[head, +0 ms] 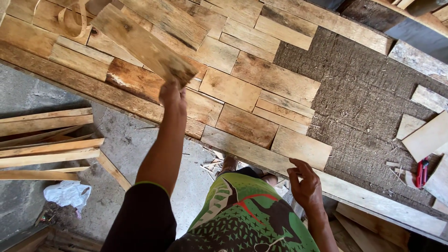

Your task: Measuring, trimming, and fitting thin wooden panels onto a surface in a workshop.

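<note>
left hand [171,94] grips plank [142,43]; right hand [305,183] empty, fingers curled

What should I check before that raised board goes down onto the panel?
1. Grip: left hand holds the loose plank by one end only, tilted; ok, but loose.
2. Right hand is free, at the panel's front edge; ok.
3. Bare grey backing beside the laid boards has room; ok.
4. Debris on the backing: fibres and chips visible; not ok.
5. Plank fit to the gap: cannot tell.
6. Red tool lies at the right, away from both hands; ok.
</note>
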